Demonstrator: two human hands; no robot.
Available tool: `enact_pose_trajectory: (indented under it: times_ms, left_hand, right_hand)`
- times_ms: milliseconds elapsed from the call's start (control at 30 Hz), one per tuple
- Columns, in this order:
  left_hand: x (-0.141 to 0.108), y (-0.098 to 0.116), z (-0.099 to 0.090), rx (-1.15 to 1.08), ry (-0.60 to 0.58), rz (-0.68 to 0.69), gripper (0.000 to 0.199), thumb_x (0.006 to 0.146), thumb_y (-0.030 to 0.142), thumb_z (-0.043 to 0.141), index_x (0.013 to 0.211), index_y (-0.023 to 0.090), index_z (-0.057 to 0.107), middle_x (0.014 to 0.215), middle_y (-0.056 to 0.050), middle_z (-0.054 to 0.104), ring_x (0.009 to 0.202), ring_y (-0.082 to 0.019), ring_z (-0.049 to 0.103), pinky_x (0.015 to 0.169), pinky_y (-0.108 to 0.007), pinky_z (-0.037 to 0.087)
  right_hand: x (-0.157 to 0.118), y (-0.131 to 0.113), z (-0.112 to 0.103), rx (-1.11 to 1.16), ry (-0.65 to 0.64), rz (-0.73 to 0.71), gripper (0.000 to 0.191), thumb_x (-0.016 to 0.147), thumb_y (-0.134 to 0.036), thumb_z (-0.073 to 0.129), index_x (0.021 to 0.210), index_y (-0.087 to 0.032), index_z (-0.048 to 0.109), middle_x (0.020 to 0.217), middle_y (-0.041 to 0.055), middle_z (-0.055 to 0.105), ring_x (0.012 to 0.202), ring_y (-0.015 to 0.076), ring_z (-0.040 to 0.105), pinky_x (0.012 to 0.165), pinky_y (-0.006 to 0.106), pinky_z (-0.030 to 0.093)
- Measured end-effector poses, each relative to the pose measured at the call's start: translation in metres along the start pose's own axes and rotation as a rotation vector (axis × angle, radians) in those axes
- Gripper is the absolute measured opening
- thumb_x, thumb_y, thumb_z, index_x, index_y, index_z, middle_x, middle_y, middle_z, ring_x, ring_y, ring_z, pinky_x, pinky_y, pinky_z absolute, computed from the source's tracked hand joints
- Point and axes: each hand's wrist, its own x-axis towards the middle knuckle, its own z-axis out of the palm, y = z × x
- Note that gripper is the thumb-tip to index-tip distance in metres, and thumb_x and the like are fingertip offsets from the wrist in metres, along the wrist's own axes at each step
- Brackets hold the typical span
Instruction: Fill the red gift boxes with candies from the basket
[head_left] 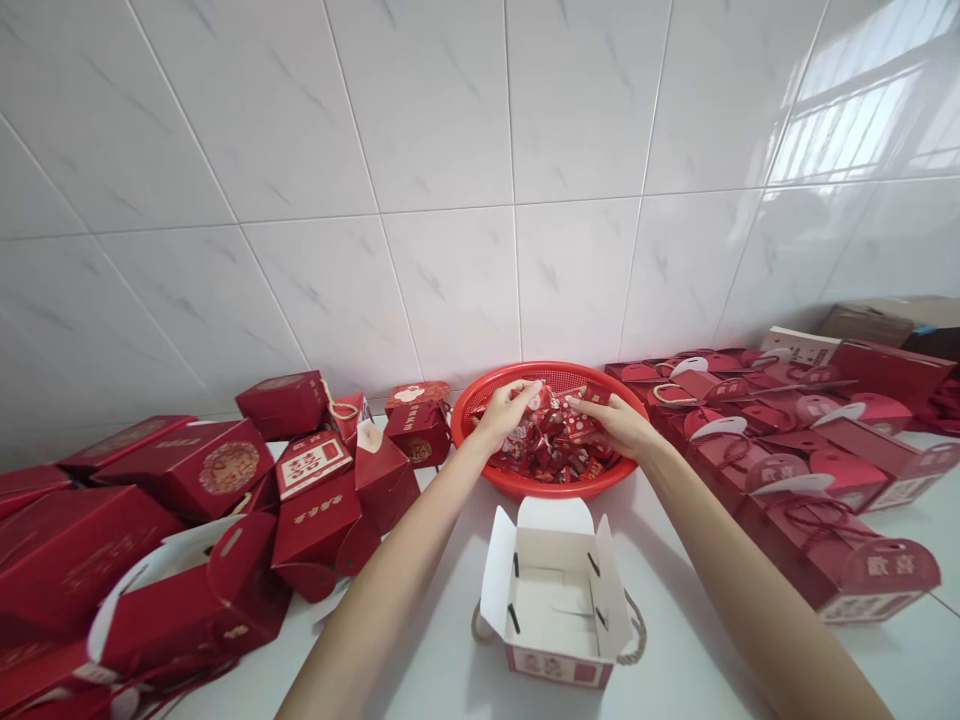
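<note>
A red plastic basket [480,376] full of small shiny red wrapped candies [551,440] stands against the wall. Both my hands reach into it. With thumb and fingers pinched together, my left hand [508,408] holds a red wrapped candy at the left of the pile. My right hand [621,422] has its fingers closed on a red candy wrapper with pale dots, at the right of the pile. Between my forearms, in front of the basket, an open gift box [559,610] shows its white inside, flaps up, with rope handles at both sides. Its visible floor is bare.
Several red gift boxes [202,470] are heaped on the left. More closed red boxes [810,540] with cord handles stand in rows on the right. A brown carton [862,322] sits at the far right by the tiled wall [450,280]. Everything rests on a white tabletop [442,640].
</note>
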Motion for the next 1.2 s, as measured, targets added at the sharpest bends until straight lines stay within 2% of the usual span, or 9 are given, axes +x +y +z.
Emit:
enact_pose_trajectory:
  times_ms: [167, 333, 500, 700, 867, 967, 1033, 1133, 1200]
  left_hand:
    - [-0.002, 0.011, 0.002, -0.117, 0.002, -0.189, 0.015, 0.083, 0.026, 0.06, 0.086, 0.016, 0.072, 0.082, -0.002, 0.069, 0.06, -0.011, 0.059, 0.056, -0.022, 0.049]
    - [-0.003, 0.009, 0.001, -0.049, -0.021, -0.154, 0.025, 0.074, 0.008, 0.057, 0.092, 0.016, 0.073, 0.085, -0.003, 0.073, 0.067, -0.012, 0.065, 0.066, -0.023, 0.053]
    - [-0.003, 0.006, 0.001, -0.005, -0.034, -0.122, 0.035, 0.072, 0.006, 0.057, 0.102, 0.018, 0.072, 0.095, -0.004, 0.074, 0.074, -0.015, 0.068, 0.075, -0.029, 0.057]
    - [0.003, -0.004, -0.001, 0.143, -0.019, 0.056, 0.05, 0.069, 0.006, 0.06, 0.116, 0.02, 0.069, 0.132, -0.008, 0.065, 0.113, -0.024, 0.064, 0.099, -0.036, 0.051]
    - [0.007, -0.011, -0.006, 0.36, -0.002, 0.176, 0.061, 0.062, -0.002, 0.054, 0.116, 0.021, 0.07, 0.122, -0.008, 0.07, 0.121, -0.026, 0.061, 0.108, -0.04, 0.043]
    - [0.002, -0.009, -0.005, 0.589, 0.058, 0.338, 0.049, 0.062, 0.001, 0.057, 0.103, 0.021, 0.075, 0.115, -0.008, 0.073, 0.117, -0.028, 0.061, 0.106, -0.041, 0.043]
    - [-0.003, -0.007, -0.002, 0.708, -0.058, 0.375, 0.031, 0.065, 0.008, 0.061, 0.087, 0.022, 0.077, 0.099, -0.006, 0.076, 0.101, -0.026, 0.067, 0.095, -0.037, 0.048]
    - [-0.01, -0.008, 0.005, 0.89, -0.382, 0.285, 0.008, 0.06, 0.017, 0.072, 0.063, 0.024, 0.072, 0.062, -0.001, 0.068, 0.063, -0.022, 0.064, 0.068, -0.03, 0.049]
    - [-0.013, -0.01, 0.008, 0.999, -0.464, 0.269, 0.013, 0.052, 0.017, 0.078, 0.054, 0.024, 0.066, 0.049, 0.001, 0.057, 0.052, -0.02, 0.057, 0.059, -0.029, 0.043]
  right_hand:
    - [0.0, -0.001, 0.0, -0.02, -0.063, 0.002, 0.016, 0.078, -0.023, 0.079, 0.082, -0.016, 0.065, 0.073, 0.0047, 0.074, 0.056, 0.0144, 0.066, 0.046, 0.025, 0.061]
    - [0.0, 0.0, 0.0, -0.033, -0.022, -0.011, 0.023, 0.076, -0.024, 0.081, 0.087, -0.016, 0.063, 0.073, 0.003, 0.072, 0.052, 0.0132, 0.064, 0.043, 0.026, 0.06]
    - [0.0, 0.0, 0.0, -0.028, -0.031, -0.008, 0.023, 0.071, -0.019, 0.083, 0.083, -0.015, 0.064, 0.073, 0.0022, 0.071, 0.053, 0.0133, 0.065, 0.044, 0.025, 0.059]
    - [0.0, 0.001, -0.003, -0.014, -0.073, -0.042, 0.023, 0.068, -0.016, 0.083, 0.084, -0.015, 0.066, 0.074, 0.0036, 0.072, 0.058, 0.0155, 0.067, 0.046, 0.025, 0.059]
    - [-0.001, -0.001, -0.001, -0.01, 0.0, -0.02, 0.02, 0.069, -0.014, 0.081, 0.081, -0.015, 0.064, 0.072, 0.0029, 0.072, 0.053, 0.0142, 0.065, 0.045, 0.024, 0.057]
    - [0.0, -0.001, -0.001, -0.004, 0.026, -0.036, 0.016, 0.071, -0.013, 0.079, 0.078, -0.015, 0.064, 0.07, 0.0037, 0.072, 0.053, 0.0147, 0.066, 0.045, 0.023, 0.057]
    - [0.001, 0.0, -0.001, 0.016, 0.054, -0.08, 0.014, 0.071, -0.014, 0.078, 0.075, -0.016, 0.065, 0.067, 0.0031, 0.071, 0.052, 0.0141, 0.065, 0.045, 0.023, 0.056]
    - [0.002, 0.001, -0.002, 0.051, 0.121, -0.132, 0.014, 0.07, -0.015, 0.078, 0.072, -0.017, 0.064, 0.062, 0.001, 0.068, 0.05, 0.0127, 0.061, 0.042, 0.022, 0.054]
    - [0.002, 0.001, -0.001, 0.057, 0.126, -0.135, 0.015, 0.068, -0.017, 0.079, 0.071, -0.018, 0.064, 0.063, 0.001, 0.069, 0.051, 0.0132, 0.062, 0.042, 0.022, 0.053]
